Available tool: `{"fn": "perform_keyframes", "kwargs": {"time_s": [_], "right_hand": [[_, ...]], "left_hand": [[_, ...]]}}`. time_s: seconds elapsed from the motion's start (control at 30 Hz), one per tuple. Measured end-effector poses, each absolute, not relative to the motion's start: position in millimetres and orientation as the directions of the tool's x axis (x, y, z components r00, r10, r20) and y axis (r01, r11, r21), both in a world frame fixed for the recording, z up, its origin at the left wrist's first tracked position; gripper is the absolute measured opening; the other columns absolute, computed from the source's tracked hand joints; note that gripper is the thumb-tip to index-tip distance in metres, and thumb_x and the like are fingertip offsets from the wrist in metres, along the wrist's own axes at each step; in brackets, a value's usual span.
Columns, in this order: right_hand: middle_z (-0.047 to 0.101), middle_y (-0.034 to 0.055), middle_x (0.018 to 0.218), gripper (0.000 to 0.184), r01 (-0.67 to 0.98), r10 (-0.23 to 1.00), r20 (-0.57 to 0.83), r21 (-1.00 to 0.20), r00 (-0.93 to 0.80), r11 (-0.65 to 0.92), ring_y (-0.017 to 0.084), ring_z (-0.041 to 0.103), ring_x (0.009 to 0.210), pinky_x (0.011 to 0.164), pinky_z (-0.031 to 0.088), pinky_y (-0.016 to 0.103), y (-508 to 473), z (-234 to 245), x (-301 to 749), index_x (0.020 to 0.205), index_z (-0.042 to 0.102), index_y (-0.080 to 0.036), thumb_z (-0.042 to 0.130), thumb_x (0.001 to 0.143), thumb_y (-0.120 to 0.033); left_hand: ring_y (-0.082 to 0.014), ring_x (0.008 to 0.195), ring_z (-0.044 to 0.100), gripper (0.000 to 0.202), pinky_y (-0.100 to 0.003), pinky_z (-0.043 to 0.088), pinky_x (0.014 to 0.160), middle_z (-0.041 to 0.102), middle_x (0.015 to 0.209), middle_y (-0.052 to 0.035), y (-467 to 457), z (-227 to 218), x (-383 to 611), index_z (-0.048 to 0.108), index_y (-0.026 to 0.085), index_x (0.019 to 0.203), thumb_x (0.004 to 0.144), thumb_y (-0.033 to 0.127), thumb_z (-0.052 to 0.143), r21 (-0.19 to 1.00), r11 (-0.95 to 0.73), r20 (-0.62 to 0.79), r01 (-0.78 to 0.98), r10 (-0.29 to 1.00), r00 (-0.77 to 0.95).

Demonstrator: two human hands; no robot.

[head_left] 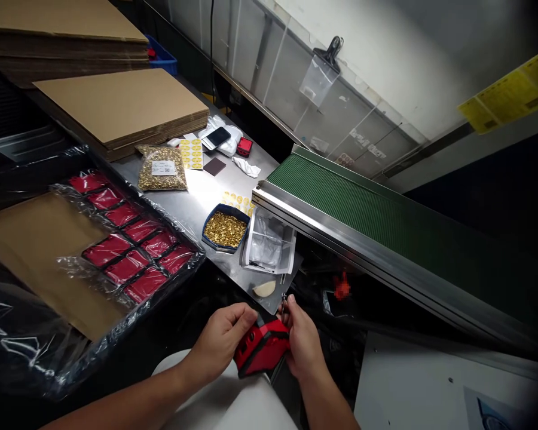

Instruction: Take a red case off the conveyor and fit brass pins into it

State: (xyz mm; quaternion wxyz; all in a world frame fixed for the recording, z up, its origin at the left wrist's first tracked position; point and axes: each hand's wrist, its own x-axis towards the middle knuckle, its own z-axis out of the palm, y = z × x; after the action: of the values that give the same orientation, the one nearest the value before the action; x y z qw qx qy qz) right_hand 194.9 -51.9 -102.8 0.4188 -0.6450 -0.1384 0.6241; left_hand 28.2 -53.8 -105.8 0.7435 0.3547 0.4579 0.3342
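Red and black case (260, 349): held below the near edge of the worktop (206, 191), over the person's lap, gripped from both sides.

Left hand (219, 341): closed around the left end of the case, thumb on top.

Right hand (301, 341): closed on the right end of the case; a small metal piece (284, 304) is pinched at the fingertips, too small to identify.

Blue tray (208, 222): near the worktop's near edge, filled with small gold-coloured parts.

White tray (269, 245): just right of the blue tray, touching or nearly so, holding clear plastic bags.

Pale wedge-shaped piece (264, 288): at the near edge, in front of the white tray.

Clear bag of gold parts (161, 168): farther back, labelled, lying flat.

Yellow sticker sheet (192, 153): beside the bag; a second sheet (237, 201) lies behind the blue tray.

Phone (216, 137): toward the far edge, on white wrapping.

Flat cardboard stacks (121, 104): at the far left corner.

Red cases in plastic film (130, 236): in rows, in a black bin left of the worktop.

Green conveyor belt (363, 209): along the right edge.
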Motion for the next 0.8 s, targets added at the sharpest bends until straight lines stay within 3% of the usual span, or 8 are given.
{"fn": "perform_keyframes", "kwargs": {"time_s": [0.1,0.2,0.27,0.37,0.47,0.57,0.67,0.8], "right_hand": [[0.052,-0.0024,0.063,0.043,-0.293,0.722,-0.659,-0.747,0.21,-0.597,0.01,0.043,0.055,0.052,0.036,0.021,-48.7,-96.2,196.5,0.077,0.057,-0.017,0.058,0.083,-0.059],[0.051,-0.0024,0.071,0.041,-0.089,0.813,-0.525,-0.849,0.251,-0.521,0.01,0.042,0.062,0.058,0.038,0.022,-47.3,-81.6,197.6,0.079,0.055,-0.019,0.052,0.087,-0.058],[0.049,-0.0022,0.074,0.04,0.124,0.883,-0.4,-0.89,0.246,-0.438,0.011,0.043,0.065,0.062,0.039,0.023,-48.6,-70.5,197.3,0.079,0.053,-0.02,0.044,0.091,-0.058],[0.048,-0.0021,0.073,0.036,0.335,0.943,-0.279,-0.884,0.183,-0.326,0.011,0.044,0.065,0.061,0.037,0.023,-52.6,-57.6,195.1,0.084,0.05,-0.021,0.036,0.096,-0.052],[0.048,-0.003,0.068,0.026,0.46,0.972,-0.234,-0.861,0.024,-0.219,0.011,0.043,0.059,0.057,0.034,0.024,-56.7,-51.4,191.0,0.091,0.049,-0.021,0.035,0.098,-0.043],[0.051,-0.0025,0.07,0.018,0.512,0.959,-0.213,-0.855,-0.188,-0.089,0.011,0.049,0.06,0.059,0.035,0.024,-61.1,-48.8,185.0,0.096,0.049,-0.021,0.038,0.097,-0.036],[0.056,-0.0009,0.073,0.018,0.5,0.95,-0.195,-0.865,-0.245,-0.049,0.013,0.053,0.063,0.061,0.038,0.025,-64.8,-52.5,182.6,0.095,0.05,-0.021,0.037,0.097,-0.034],[0.062,0.0035,0.092,0.024,0.464,0.984,-0.177,-0.871,0.012,-0.162,0.015,0.059,0.081,0.076,0.045,0.027,-58.6,-88.8,199.8,0.105,0.05,-0.022,0.033,0.099,-0.037]], "left_hand": [[-0.0134,0.07,0.049,0.038,-0.023,0.04,0.063,0.054,0.077,-0.0019,-56.0,-101.0,14.0,0.062,0.015,0.086,0.095,0.049,0.048,0.9,0.396,-0.278,-0.184,0.844,0.459],[-0.0203,0.097,0.057,0.03,-0.031,0.044,0.089,0.061,0.105,-0.0075,-58.0,-104.2,0.5,0.064,0.02,0.115,0.096,0.038,0.049,0.928,0.312,-0.15,-0.204,0.813,0.563],[-0.0242,0.107,0.058,0.034,-0.037,0.042,0.097,0.063,0.115,-0.0099,-57.4,-111.3,-4.0,0.063,0.02,0.122,0.096,0.038,0.05,0.869,0.411,-0.195,-0.275,0.795,0.574],[-0.0254,0.105,0.062,0.041,-0.039,0.044,0.098,0.069,0.11,-0.0114,-51.1,-119.7,-2.9,0.065,0.017,0.121,0.096,0.045,0.048,0.782,0.535,-0.379,-0.321,0.816,0.437],[-0.0253,0.11,0.06,0.05,-0.039,0.042,0.101,0.068,0.113,-0.0115,-38.9,-115.5,4.1,0.063,0.015,0.123,0.096,0.052,0.044,0.835,0.502,-0.383,-0.224,0.824,0.417],[-0.0261,0.106,0.06,0.047,-0.035,0.048,0.091,0.068,0.108,-0.0073,-25.7,-103.3,11.3,0.065,0.017,0.117,0.086,0.052,0.062,0.879,0.466,-0.277,-0.102,0.673,0.685],[-0.0234,0.089,0.062,0.047,-0.03,0.051,0.077,0.067,0.093,-0.0027,-18.2,-98.4,11.9,0.067,0.018,0.109,0.071,0.042,0.079,0.903,0.427,-0.204,-0.042,0.512,0.835],[-0.0294,0.117,0.052,0.088,-0.038,0.041,0.102,0.055,0.131,-0.0084,-26.3,-111.9,-8.9,0.046,0.025,0.14,0.061,0.036,0.086,0.936,0.35,-0.194,-0.043,0.611,0.768]]}}
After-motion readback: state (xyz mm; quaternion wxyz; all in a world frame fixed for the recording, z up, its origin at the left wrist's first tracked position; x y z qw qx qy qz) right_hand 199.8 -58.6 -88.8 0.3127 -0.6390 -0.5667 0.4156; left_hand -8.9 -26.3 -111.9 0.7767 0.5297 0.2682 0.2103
